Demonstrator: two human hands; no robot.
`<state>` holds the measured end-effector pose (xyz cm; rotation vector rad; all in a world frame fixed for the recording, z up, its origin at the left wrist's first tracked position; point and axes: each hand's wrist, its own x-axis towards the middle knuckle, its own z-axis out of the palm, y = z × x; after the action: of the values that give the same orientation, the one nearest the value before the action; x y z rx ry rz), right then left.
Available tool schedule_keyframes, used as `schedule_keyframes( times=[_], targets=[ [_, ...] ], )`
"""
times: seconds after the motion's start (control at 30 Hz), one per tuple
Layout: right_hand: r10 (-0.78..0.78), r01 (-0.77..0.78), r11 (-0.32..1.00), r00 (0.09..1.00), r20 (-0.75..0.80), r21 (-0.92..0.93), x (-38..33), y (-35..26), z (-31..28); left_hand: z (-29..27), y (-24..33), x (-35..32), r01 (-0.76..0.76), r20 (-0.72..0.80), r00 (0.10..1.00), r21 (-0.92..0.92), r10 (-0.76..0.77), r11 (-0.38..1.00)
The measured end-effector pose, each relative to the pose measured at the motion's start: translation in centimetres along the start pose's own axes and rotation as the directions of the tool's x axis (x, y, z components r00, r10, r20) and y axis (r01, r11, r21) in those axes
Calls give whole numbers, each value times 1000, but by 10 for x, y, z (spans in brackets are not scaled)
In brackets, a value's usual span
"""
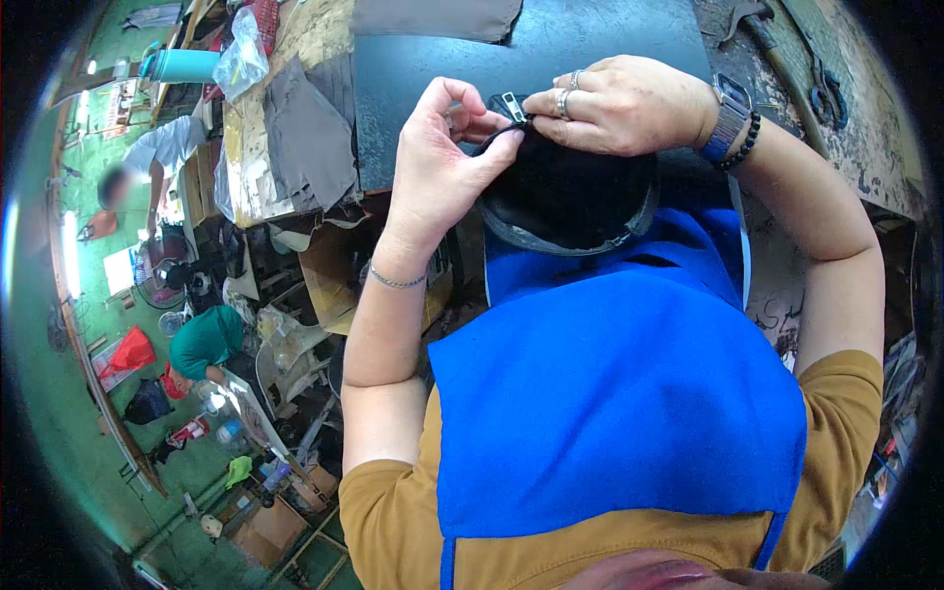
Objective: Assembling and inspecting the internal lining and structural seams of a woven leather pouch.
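A black pouch with a rounded lower rim (pixel 580 202) rests at the near edge of the dark work board, over my blue apron. A silver zipper pull (pixel 512 106) stands out at its upper left edge. My left hand (pixel 450 152) pinches that edge, with the thumb just below the zipper pull and the curled fingers behind it. From the other side, my right hand (pixel 615 106) grips the same edge, its fingertips right beside the pull. The pouch's far side is hidden under my right hand.
On the dark board (pixel 393 118) lies a dark sheet (pixel 433 15). Grey-black material pieces (pixel 313 133), a plastic bag (pixel 241 59) and a teal bottle (pixel 182 66) are at left. A hammer (pixel 762 29) and scissors (pixel 831 96) lie at right. Two people (pixel 206 339) are farther left.
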<state>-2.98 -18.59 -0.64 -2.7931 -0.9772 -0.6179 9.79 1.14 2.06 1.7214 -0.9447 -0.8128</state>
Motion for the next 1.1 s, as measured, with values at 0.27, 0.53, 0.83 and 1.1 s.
schedule_keyframes(
  times=[0.27,0.53,0.83,1.1],
  targets=[
    [579,-402,498,813,51,768,5,-4,-10,13,9,-5,-144,-129,974,294,188,945],
    [531,-429,712,847,-27,556,13,-10,1,12,29,-5,-240,-45,954,473,296,848],
    [432,-384,835,901,-37,393,16,-49,-40,-38,43,13,-185,-3,953,786,303,590],
    [415,-351,845,907,-79,403,10,-76,-12,-92,30,39,-67,-93,975,740,201,669]
  ],
)
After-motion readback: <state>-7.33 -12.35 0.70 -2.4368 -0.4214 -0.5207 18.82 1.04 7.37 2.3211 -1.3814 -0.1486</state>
